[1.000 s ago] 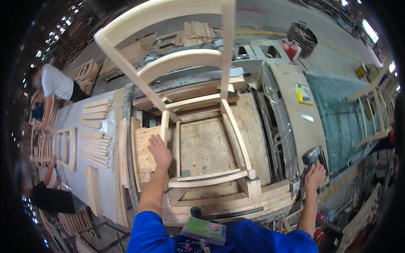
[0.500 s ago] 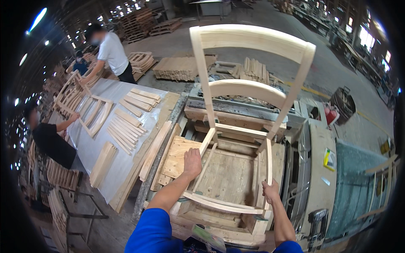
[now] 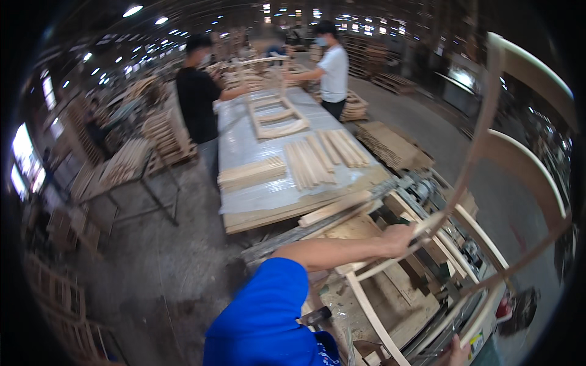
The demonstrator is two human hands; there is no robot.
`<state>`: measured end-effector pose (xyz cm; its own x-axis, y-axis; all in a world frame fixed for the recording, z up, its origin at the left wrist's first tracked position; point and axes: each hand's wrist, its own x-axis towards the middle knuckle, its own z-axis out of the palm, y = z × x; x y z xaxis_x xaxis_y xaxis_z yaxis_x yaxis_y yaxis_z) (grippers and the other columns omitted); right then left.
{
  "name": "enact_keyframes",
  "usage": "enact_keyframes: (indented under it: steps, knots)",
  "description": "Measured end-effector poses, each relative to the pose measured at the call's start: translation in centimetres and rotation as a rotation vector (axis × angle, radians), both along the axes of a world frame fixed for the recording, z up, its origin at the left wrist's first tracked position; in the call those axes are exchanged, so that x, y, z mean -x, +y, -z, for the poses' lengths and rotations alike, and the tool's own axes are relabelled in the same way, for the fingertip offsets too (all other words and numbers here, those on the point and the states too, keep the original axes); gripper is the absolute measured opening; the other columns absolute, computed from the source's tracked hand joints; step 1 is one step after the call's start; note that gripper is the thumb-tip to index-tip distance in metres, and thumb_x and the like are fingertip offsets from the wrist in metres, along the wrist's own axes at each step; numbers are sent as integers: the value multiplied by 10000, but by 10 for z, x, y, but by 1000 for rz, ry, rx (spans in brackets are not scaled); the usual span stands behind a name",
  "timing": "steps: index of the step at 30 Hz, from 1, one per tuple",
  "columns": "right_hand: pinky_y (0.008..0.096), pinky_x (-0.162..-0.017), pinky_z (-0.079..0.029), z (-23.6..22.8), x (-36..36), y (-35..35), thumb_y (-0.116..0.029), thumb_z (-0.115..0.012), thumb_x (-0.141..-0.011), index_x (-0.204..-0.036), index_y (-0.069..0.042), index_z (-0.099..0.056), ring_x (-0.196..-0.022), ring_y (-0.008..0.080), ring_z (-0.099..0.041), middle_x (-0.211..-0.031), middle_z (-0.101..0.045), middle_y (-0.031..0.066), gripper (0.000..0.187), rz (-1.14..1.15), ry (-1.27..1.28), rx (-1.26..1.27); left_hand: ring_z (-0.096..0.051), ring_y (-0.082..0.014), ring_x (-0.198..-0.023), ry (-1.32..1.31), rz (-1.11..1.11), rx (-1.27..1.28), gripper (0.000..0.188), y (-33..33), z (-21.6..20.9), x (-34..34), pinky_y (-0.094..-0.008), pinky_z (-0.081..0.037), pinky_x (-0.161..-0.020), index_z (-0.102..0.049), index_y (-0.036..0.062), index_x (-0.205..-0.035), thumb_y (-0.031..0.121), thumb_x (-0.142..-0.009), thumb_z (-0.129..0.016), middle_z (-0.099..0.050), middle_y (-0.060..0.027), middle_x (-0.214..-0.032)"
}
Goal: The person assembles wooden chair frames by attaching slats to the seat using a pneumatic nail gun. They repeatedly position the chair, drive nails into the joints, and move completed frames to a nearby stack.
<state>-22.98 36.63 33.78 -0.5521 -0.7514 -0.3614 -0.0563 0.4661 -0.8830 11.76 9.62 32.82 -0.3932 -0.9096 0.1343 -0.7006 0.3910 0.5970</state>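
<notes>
The left hand [image 3: 398,240] is curled around the chair [image 3: 526,166]; the right hand [image 3: 455,352] (cut by the lower edge) is close beside it, grip unclear.

Bare wood, shiny sheeting and matt cloth
The chair frame [image 3: 530,174] is pale, smooth, unvarnished-looking wood; matt wooden strips [image 3: 253,174] lie on glossy, translucent sheeting [image 3: 244,202], seemingly plastic, over a wood-edged tabletop [image 3: 268,221]. The blue sleeve [image 3: 262,299] is matt cloth, the grey floor [image 3: 155,274] dull and stained.
</notes>
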Motion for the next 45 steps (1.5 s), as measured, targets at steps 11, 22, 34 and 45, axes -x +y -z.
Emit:
enact_keyframes:
  steps: [11,22,34,45]
  knots:
    - [404,-665,-509,-144,-178,81,-348,-661,-1013,-1165,-10,-642,-751,219,-592,-919,-657,71,371,-294,229,510,-640,-492,-1123,383,31,308,652,184,-182,-119,-520,-493,-1003,-402,-163,-1393,49,-825,-640,-672,-328,-1107]
    - [345,-577,-470,-179,-485,178,-376,-621,-1036,-1231,-56,-628,-658,164,-547,-844,-612,25,375,-960,-134,702,-644,-463,-1073,187,-652,1066,495,509,-264,-404,-518,-509,-916,-542,-123,-1188,43,-738,-662,-642,-303,-1114]
    - [280,-481,-427,-156,-764,368,-407,-577,-1062,-1303,-106,-614,-557,104,-499,-762,-563,-25,387,-1573,-531,523,-675,-439,-964,-114,-1718,907,515,1027,-245,-425,-540,-552,-834,-555,-42,-1356,47,-853,-618,-653,-263,-1081]
    - [249,-470,-429,-45,-1043,665,-541,-550,-1072,-1417,-127,-567,-546,89,-505,-750,-532,-38,540,-2263,-683,186,-682,-451,-931,-408,-2456,781,614,1333,-132,-487,-522,-540,-836,-554,-23,-1428,114,-840,-665,-676,-269,-997]
